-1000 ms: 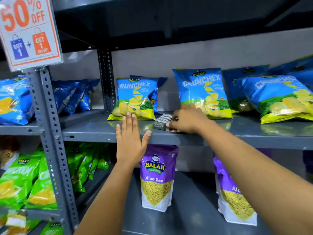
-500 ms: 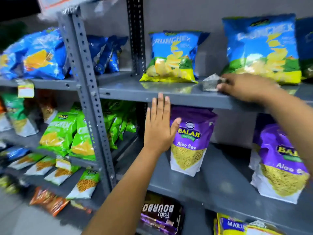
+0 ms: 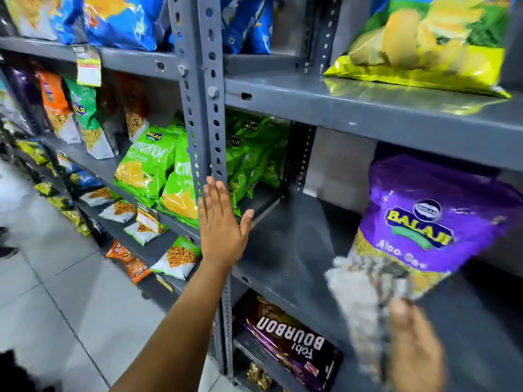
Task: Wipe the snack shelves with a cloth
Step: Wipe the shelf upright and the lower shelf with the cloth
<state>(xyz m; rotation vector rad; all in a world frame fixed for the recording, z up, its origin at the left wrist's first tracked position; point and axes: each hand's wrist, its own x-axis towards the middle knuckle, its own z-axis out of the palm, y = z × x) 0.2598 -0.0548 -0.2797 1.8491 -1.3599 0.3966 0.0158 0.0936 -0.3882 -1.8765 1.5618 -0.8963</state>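
The grey metal middle shelf [image 3: 294,250] lies bare at left; a purple Balaji snack pouch [image 3: 433,222] blocks its right.

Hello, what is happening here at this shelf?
A person is cleaning snack shelves in a shop. The right hand holds a grey cloth in front of the middle shelf, near a purple Balaji bag. The picture is blurred there. The left hand is open and flat by the metal upright.

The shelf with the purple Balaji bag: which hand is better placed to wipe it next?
The right hand, probably. It holds the cloth just over that shelf, beside the purple Balaji bag. The left hand is open and empty, flat by the upright post.
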